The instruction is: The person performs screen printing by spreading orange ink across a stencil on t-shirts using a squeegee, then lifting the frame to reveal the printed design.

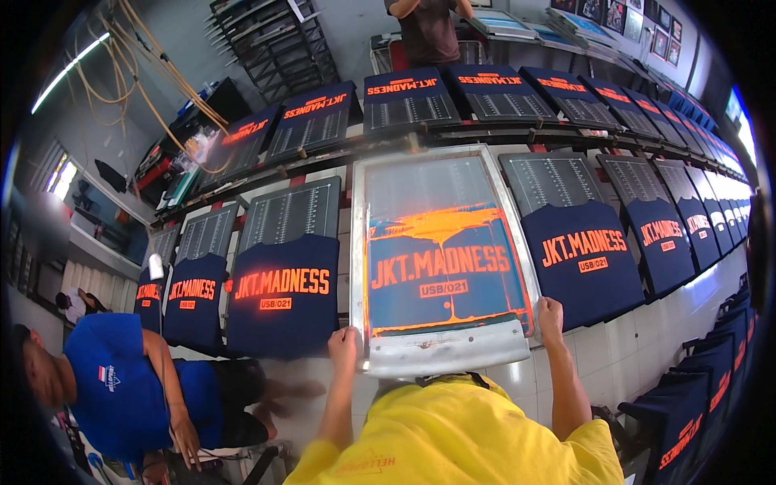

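Observation:
A screen printing frame (pixel 360 226) with a pale metal rim lies over a dark shirt in front of me. Fluorescent orange ink (pixel 440 225) is smeared across its mesh and runs along the inner edges, with lettering showing through. At the near end of the frame rests a wide metal squeegee (pixel 449 347), which neither hand touches. My left hand (pixel 343 346) is closed at the frame's near left corner. On the right side near the other corner, my right hand (pixel 550 317) is closed on the rim. The fingers' undersides are hidden.
Navy shirts with orange prints (pixel 283 283) (pixel 584 255) lie on dark boards on both sides. A second row of boards (pixel 412 109) stands beyond. A person in blue (pixel 141 388) is at my left, another person (pixel 428 32) across. Printed shirts (pixel 679 420) hang at right.

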Action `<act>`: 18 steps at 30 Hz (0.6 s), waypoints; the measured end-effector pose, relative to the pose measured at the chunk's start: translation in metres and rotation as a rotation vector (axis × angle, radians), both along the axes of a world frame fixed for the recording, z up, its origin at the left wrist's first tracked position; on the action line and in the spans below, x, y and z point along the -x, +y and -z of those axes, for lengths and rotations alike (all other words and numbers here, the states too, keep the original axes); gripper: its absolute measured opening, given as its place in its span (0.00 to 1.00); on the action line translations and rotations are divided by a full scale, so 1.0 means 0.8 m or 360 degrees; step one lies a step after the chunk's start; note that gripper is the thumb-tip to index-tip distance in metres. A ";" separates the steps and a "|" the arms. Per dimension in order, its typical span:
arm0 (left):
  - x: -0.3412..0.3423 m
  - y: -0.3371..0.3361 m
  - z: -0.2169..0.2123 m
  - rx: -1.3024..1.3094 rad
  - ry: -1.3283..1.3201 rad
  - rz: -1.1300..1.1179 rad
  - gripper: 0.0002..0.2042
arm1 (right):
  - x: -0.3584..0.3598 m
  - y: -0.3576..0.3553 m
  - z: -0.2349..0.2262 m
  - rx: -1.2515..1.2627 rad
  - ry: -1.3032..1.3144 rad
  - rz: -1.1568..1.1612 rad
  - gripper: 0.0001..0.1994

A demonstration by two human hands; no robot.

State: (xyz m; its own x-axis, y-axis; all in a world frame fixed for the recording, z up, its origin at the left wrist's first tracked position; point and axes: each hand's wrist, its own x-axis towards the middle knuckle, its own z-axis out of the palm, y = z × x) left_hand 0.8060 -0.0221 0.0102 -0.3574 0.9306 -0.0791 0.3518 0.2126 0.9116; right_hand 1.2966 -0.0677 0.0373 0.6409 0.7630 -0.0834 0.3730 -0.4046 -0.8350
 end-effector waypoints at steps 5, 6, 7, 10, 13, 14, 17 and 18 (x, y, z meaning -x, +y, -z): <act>0.007 0.006 0.015 0.0096 -0.0216 -0.0120 0.13 | 0.001 0.000 0.006 0.0070 -0.0057 -0.0004 0.16; 0.007 0.007 0.015 0.0113 -0.0235 -0.0121 0.13 | -0.001 0.000 0.009 0.0077 -0.0069 -0.0018 0.15; 0.009 0.007 0.017 0.0109 -0.0235 -0.0111 0.13 | -0.003 0.001 0.012 0.0084 -0.0078 -0.0034 0.15; 0.017 0.005 0.031 0.0095 -0.0261 -0.0098 0.13 | -0.001 0.000 0.014 0.0059 -0.0108 -0.0015 0.15; 0.021 0.005 0.038 0.0098 -0.0314 -0.0118 0.13 | 0.004 0.004 0.016 0.0022 -0.0055 0.0008 0.14; 0.020 0.005 0.035 0.0113 -0.0314 -0.0122 0.13 | 0.004 0.004 0.017 0.0015 -0.0025 0.0013 0.14; 0.016 0.003 0.011 0.0179 -0.0233 -0.0080 0.13 | 0.005 0.002 0.013 0.0012 -0.0082 -0.0026 0.14; 0.015 0.004 0.006 0.0205 -0.0192 -0.0056 0.13 | 0.008 0.004 0.012 -0.0007 -0.0043 -0.0002 0.14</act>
State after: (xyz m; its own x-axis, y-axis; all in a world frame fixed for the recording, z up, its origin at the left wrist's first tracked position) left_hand 0.7938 -0.0185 0.0053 -0.3702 0.8971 -0.2410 0.2318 0.3404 0.9112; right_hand 1.2901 -0.0648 0.0274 0.6420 0.7642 -0.0626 0.3958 -0.4002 -0.8265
